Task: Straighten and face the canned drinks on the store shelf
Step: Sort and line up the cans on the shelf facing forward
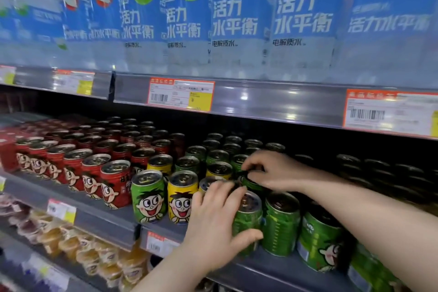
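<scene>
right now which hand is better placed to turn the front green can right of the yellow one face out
Left. The left hand wraps that green can, thumb across its front. The right hand is farther back, fingers on the rim of the can behind.

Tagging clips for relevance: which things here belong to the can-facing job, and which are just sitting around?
Job: left hand gripping front green can; right hand pinching rear green can; yellow cans; red cans.
Bystanders: water bottles above; price tags; snack cups below.
</scene>
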{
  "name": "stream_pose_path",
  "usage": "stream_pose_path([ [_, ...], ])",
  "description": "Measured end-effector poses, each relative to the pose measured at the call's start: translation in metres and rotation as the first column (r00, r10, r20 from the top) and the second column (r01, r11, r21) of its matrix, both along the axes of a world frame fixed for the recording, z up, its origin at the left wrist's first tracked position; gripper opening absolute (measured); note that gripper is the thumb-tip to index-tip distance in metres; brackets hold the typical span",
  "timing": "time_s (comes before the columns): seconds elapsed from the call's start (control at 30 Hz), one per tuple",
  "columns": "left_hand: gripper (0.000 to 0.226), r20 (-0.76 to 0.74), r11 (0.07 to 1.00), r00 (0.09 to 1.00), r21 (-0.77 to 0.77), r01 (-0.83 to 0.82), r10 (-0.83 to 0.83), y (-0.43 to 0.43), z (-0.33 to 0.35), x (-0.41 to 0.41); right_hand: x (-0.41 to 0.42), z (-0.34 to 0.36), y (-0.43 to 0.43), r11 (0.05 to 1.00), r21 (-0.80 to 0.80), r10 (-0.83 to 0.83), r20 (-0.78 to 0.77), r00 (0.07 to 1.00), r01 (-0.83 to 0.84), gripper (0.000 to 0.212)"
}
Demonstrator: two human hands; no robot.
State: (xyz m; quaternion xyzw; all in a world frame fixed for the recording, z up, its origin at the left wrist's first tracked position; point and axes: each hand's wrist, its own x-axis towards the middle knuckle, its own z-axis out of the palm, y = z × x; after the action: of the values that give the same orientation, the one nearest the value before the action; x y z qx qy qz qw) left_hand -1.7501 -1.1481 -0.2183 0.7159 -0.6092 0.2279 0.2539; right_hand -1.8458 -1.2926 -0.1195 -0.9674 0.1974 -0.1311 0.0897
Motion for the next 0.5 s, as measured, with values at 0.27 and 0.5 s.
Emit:
stream_pose_path([
  [0.27, 0.089, -0.075, 0.947, 0.986, 0.299, -0.118, 0.146, 0.010, 0.048, 0.061, 0.065, -0.013, -0.007, 0.986, -0.091, 0.103, -0.334, 0.937, -0.141, 0.079],
  [0.5, 0.093, 0.055, 0.779, 0.989, 0.610, -0.143, 0.138, -0.006, 0.058, 0.061, 0.074, -0.018, -0.006, 0.930, -0.315, 0.047, -0.414, 0.909, -0.192, 0.075],
])
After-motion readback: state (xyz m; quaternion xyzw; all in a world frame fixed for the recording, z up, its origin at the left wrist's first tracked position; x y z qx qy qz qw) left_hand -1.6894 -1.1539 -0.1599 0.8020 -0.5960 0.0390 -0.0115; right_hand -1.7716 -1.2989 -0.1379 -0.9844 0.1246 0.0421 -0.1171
